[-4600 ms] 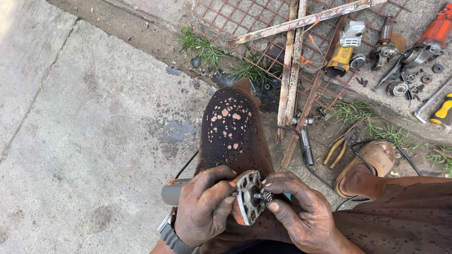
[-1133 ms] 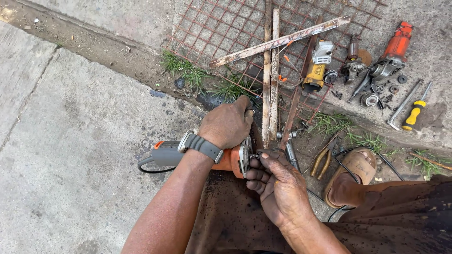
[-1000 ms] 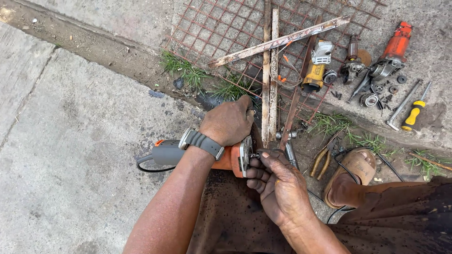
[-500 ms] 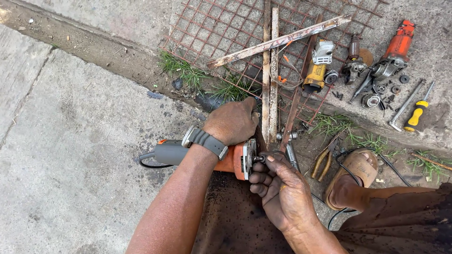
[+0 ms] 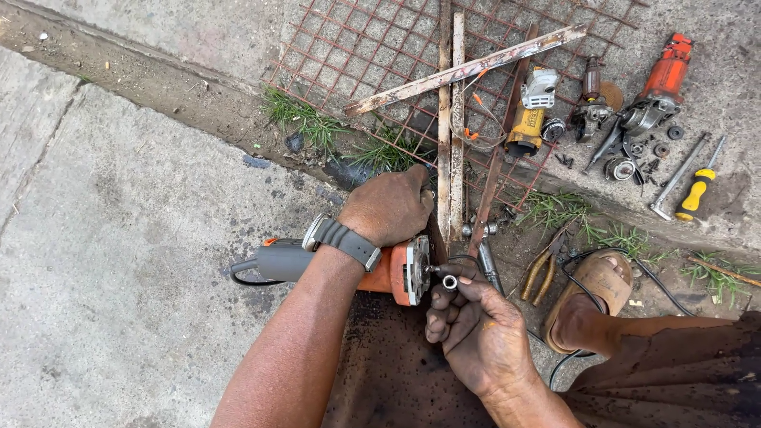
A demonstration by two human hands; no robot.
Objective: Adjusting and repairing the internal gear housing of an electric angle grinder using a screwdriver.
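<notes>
An orange and grey angle grinder body (image 5: pixel 394 273) lies on its side on the ground, its open metal end facing right. My left hand (image 5: pixel 388 208), a grey watch on its wrist, reaches past the grinder toward the rusty flat bars (image 5: pixel 449 119); its fingertips are hidden and I cannot tell if they hold anything. My right hand (image 5: pixel 476 333) sits just right of the grinder's open end and pinches a small metal socket-like part (image 5: pixel 449 282) at the shaft.
A rusty wire mesh (image 5: pixel 372 55) lies beyond. Disassembled power tools: a yellow one (image 5: pixel 529 111) and a red one (image 5: pixel 662 87), with loose parts. A yellow-handled screwdriver (image 5: pixel 697 190), pliers (image 5: pixel 541 273), my sandalled foot (image 5: pixel 590 305), a black cable.
Earlier both hands held the grinder's gear head over a knee. Now the grinder lies on the ground, the left hand reaches past it, and the right hand works at its open end.
</notes>
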